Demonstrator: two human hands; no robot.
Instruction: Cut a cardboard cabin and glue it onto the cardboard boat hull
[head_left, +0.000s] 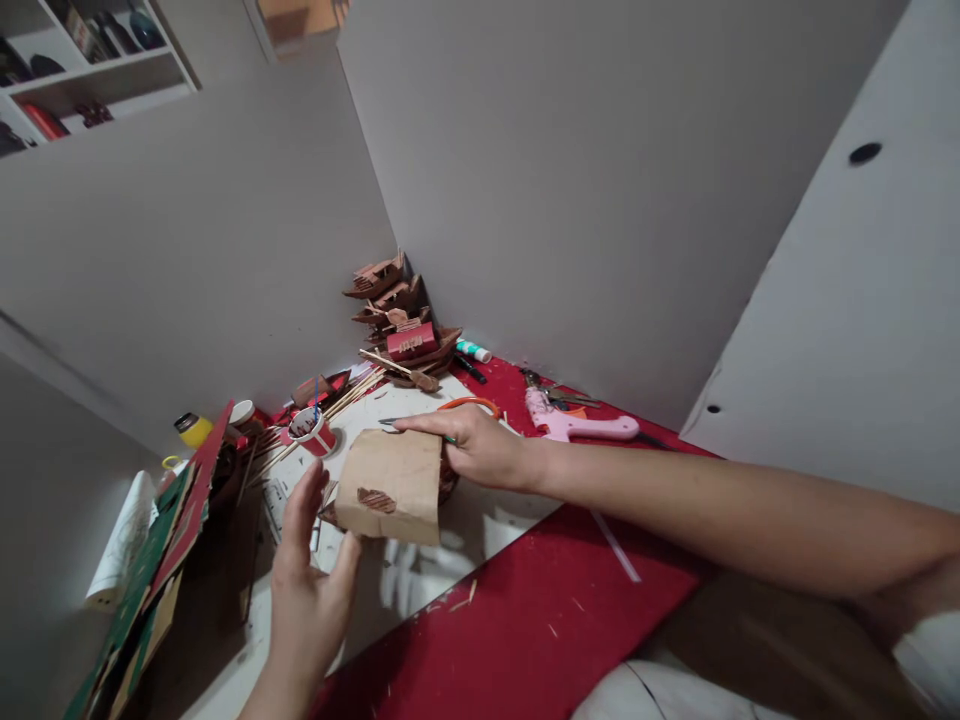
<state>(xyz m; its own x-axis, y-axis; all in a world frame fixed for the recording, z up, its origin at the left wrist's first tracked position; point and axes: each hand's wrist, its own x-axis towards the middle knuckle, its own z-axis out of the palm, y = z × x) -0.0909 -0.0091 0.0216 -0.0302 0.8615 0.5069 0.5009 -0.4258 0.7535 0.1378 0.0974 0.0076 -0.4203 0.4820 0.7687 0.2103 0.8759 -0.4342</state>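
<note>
A small brown wooden model boat (448, 482) is held up over the table, mostly hidden under a curved tan paper cover (397, 465) with a dark brown ribbed patch on it. My right hand (480, 447) is closed at the boat's right side, its index finger stretched along the cover's upper edge. Under that finger shows the dark pointed tip of a slim tool (388, 422); its kind is unclear. My left hand (311, 560) is open at the left end, thumb and fingers apart around the boat's tip. Whether it touches the boat, I cannot tell.
Finished model boats (405, 320) are stacked in the corner. A pink glue gun (577, 425) lies at right, an orange loop handle (476, 403) behind my right hand. A paper cup (311, 432), thin sticks (352, 395) and cardboard sheets (176, 540) are at left.
</note>
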